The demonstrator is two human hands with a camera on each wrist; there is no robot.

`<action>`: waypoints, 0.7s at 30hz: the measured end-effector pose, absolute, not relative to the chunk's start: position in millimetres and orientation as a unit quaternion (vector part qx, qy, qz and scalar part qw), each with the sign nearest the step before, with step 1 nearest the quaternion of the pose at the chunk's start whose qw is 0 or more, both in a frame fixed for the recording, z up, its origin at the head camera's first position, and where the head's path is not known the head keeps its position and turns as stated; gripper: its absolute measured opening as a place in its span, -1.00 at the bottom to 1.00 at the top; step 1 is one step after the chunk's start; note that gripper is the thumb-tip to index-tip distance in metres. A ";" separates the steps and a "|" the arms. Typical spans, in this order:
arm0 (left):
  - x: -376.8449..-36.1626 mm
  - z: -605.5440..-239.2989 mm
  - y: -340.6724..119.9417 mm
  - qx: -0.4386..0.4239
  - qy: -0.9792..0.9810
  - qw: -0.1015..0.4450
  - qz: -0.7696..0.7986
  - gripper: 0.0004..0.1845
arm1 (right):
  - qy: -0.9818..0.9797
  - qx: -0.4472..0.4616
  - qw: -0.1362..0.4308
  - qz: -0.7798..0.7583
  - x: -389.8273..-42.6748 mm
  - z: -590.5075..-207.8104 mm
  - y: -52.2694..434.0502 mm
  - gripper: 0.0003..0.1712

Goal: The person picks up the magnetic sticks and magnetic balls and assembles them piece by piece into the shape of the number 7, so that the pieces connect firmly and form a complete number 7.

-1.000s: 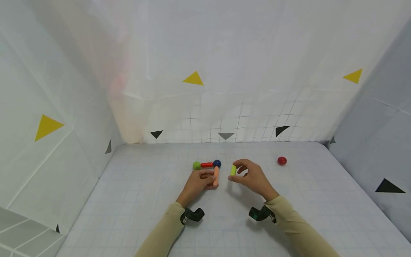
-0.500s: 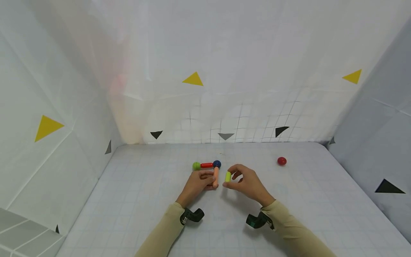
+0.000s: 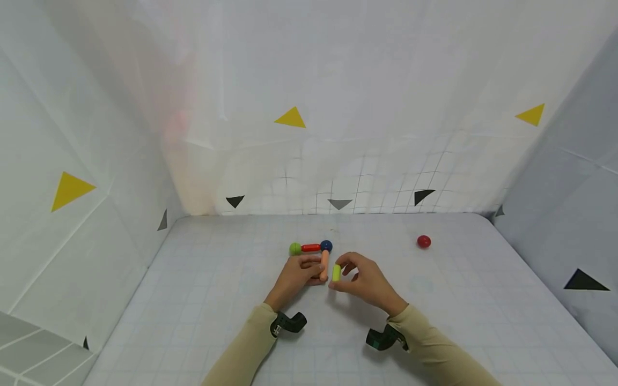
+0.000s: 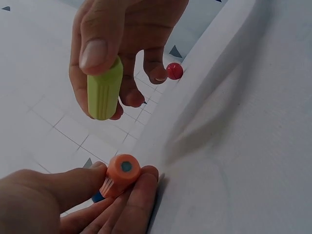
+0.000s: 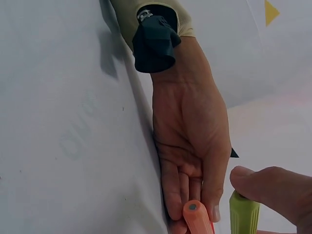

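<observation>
My left hand [image 3: 296,276] pinches an orange magnetic rod [image 3: 325,265] between thumb and fingers, low over the table. The rod's far end meets a blue ball [image 3: 326,245]; from there a red rod [image 3: 311,247] runs left to a light green ball [image 3: 295,249]. Just right of the orange rod, my right hand [image 3: 369,281] pinches a short yellow-green rod [image 3: 336,272] by its two ends, above the table. In the left wrist view the yellow-green rod [image 4: 105,92] and the orange rod [image 4: 122,170] are apart, and a grey-blue disc shows in the orange rod's near end.
A lone red ball [image 3: 424,242] lies on the white gridded table [image 3: 232,252] at the right rear. White sheet walls with yellow and black triangles rise behind and at both sides. Each wrist carries a dark camera mount [image 3: 289,322].
My right hand has moved left and nearer to me with the yellow-green rod, bringing it close to the orange rod. The left hand and the joined pieces stay in place.
</observation>
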State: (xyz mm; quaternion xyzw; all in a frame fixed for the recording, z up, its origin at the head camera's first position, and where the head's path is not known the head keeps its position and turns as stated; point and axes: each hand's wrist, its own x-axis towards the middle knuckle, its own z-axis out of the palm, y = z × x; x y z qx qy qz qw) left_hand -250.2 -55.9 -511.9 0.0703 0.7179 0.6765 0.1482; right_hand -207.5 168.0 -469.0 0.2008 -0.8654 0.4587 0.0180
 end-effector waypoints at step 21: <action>-249.7 -510.8 -56.3 0.078 0.724 0.143 0.670 -0.61 | -0.847 0.266 0.030 0.460 -198.8 -481.4 155.2 -0.44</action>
